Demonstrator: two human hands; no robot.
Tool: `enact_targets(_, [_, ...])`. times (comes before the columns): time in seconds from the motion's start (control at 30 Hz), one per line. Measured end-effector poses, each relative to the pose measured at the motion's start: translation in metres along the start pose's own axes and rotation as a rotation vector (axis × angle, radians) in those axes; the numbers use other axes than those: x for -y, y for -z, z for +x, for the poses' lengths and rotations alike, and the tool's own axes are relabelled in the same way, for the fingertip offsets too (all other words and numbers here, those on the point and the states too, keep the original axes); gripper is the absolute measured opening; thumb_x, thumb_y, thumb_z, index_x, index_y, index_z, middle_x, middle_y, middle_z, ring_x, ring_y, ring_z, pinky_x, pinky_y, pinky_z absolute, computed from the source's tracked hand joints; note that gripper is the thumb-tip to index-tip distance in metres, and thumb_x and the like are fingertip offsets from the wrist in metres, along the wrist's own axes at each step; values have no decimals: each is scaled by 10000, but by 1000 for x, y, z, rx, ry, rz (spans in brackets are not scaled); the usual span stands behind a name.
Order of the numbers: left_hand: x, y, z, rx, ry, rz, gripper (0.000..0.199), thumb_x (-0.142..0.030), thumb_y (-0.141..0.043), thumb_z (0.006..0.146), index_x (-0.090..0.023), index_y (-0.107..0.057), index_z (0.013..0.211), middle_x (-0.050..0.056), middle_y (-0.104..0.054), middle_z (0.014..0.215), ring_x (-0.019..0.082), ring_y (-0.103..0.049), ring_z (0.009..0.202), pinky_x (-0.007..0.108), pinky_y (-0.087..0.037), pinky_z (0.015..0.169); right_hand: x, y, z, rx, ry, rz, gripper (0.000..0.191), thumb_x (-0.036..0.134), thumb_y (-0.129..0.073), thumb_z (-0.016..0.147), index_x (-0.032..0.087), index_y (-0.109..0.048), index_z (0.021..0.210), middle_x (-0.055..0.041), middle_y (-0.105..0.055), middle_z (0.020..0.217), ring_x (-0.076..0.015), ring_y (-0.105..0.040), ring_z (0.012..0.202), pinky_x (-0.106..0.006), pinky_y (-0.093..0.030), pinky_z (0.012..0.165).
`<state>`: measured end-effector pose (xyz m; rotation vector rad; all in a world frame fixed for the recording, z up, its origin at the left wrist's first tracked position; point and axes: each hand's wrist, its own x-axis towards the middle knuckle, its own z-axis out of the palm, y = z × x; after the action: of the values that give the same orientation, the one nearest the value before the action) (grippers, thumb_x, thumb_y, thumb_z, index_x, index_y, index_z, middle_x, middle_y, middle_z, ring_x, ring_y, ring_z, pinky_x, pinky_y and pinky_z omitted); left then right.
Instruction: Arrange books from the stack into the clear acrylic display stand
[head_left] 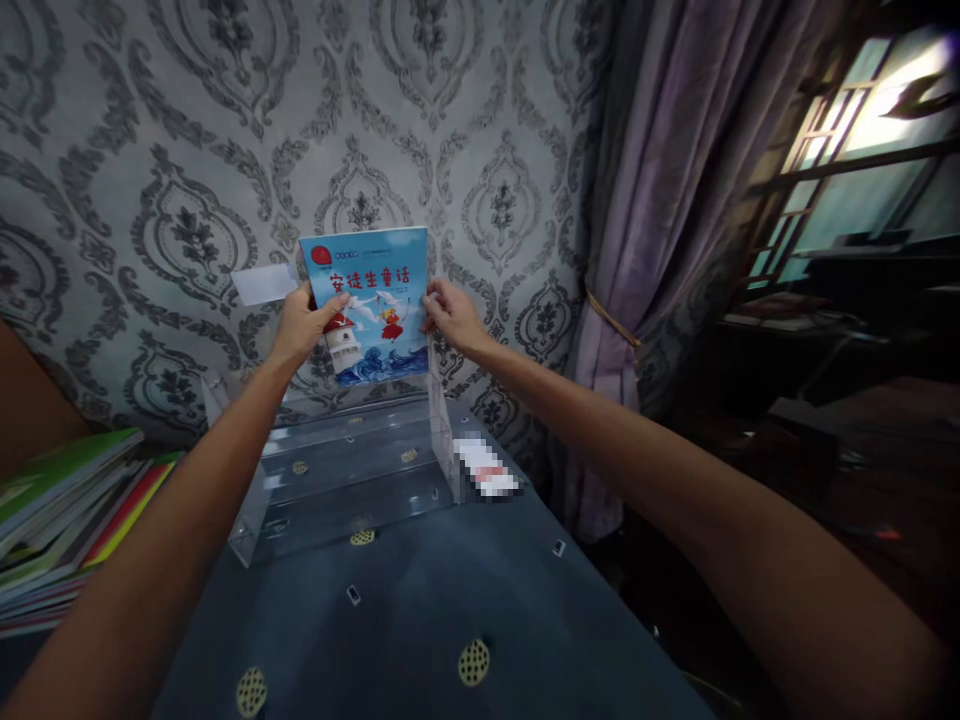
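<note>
A patterned tablecloth (420,620) spans the foreground, with books (60,530) stacked at lower left. At center, the cloth shows through the tiers of a clear acrylic rack (444,435). Above it, a person's left hand (304,325) and right hand (454,315) grip opposite edges of a Chinese-language Andersen's Fairy Tales storybook (375,320), apparently to keep it upright and steady, before damask wallpaper (487,200).

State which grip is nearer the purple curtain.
Right: the right grip is at the right edge of the Andersen's fairy tales book, left of the curtain; the left grip, at the book's left edge, is farther left.
</note>
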<state>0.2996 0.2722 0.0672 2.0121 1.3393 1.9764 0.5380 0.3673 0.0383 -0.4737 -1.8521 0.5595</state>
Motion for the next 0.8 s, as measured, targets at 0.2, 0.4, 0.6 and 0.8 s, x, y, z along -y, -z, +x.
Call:
enact_targets(0.2, [6, 1, -18, -79, 114, -15, 487, -440, -704, 747, -250, -453, 1118, 42, -732, 948, 212, -701, 792, 337, -574, 714, -1, 5, 2, -9, -29, -33, 108, 318, -540, 927, 237, -542, 999, 40, -576, 674, -178, -626, 620, -346, -525, 691])
enact_targets(0.4, [6, 7, -38, 43, -22, 365, 273, -467, -477, 882, -219, -574, 943, 71, -687, 877, 261, -633, 870, 391, -524, 857, -5, 6, 4, -4, 18, -204, 144, 282, -511, 905, 216, -639, 897, -45, -666, 855, -234, -611, 876, -386, -471, 894])
enact_targets(0.6, [7, 5, -32, 55, 21, 442, 241, -449, -444, 886, -232, -544, 861, 82, -656, 860, 297, -625, 893, 441, -505, 897, -5, 0, 6, 17, 6, -134, 147, 246, -485, 894, 222, -623, 850, -27, -634, 799, -229, -601, 837, -377, -488, 870])
enact_targets(0.8, [2, 7, -32, 116, 59, 514, 276, -468, -400, 897, -229, -538, 918, 119, -676, 930, 335, -641, 979, 486, -494, 937, -4, -2, 0, 18, 13, -91, 192, 301, -466, 916, 218, -637, 945, -34, -654, 864, -210, -605, 824, -350, -526, 803])
